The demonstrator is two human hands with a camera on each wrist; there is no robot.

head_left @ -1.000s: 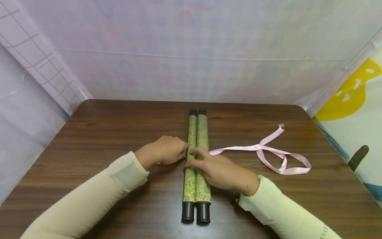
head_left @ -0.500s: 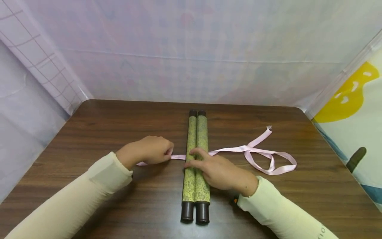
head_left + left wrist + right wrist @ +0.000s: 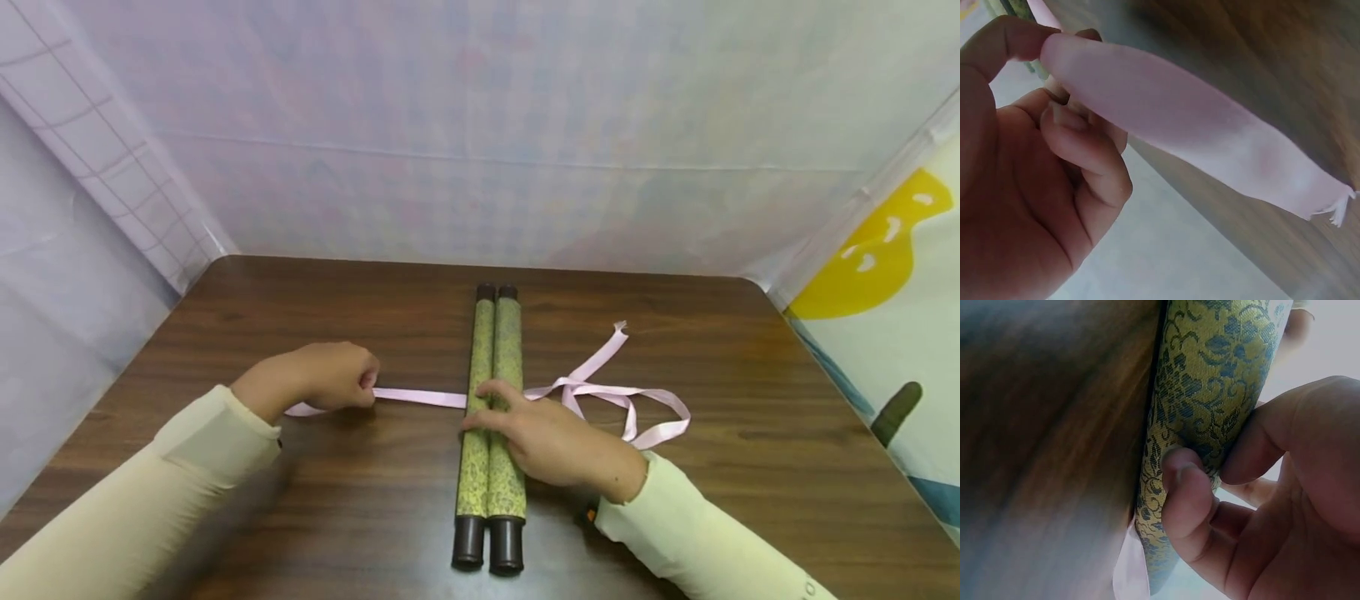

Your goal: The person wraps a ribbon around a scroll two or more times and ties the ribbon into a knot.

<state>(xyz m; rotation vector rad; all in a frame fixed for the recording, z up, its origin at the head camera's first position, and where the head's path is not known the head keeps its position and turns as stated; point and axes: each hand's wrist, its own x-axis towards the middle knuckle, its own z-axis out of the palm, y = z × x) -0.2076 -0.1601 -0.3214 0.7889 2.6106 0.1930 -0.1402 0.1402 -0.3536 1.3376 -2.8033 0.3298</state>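
Pink ribbon (image 3: 420, 397) passes across the counter (image 3: 360, 517) in the head view, clamped in the fingers of the left hand (image 3: 315, 377). A fairly straight stretch runs from them to the patterned rolls (image 3: 498, 479), which sit beneath the fingers of the right hand (image 3: 555, 442). On the far side of the right fingers, the rest of the ribbon lies in a loose loop. The step in hand looks like drawing ribbon through under the rolls; done well, it calls for a low, level pull straight away from the right fingers, easing off if the loop threatens to snag.

The left wrist view shows the ribbon pinched at the left fingertips, with a short tail hanging past them to a frayed end (image 3: 1335, 209). Keeping the pinch clear of those threads, and the band flat between the fingers, should spare it from fraying or twisting.

In the right wrist view, the fingers are bent and set against a roll's brocade, with ribbon showing at its lower edge, just beside them. Firm but light pressure there should keep the rolls together without trapping the ribbon.
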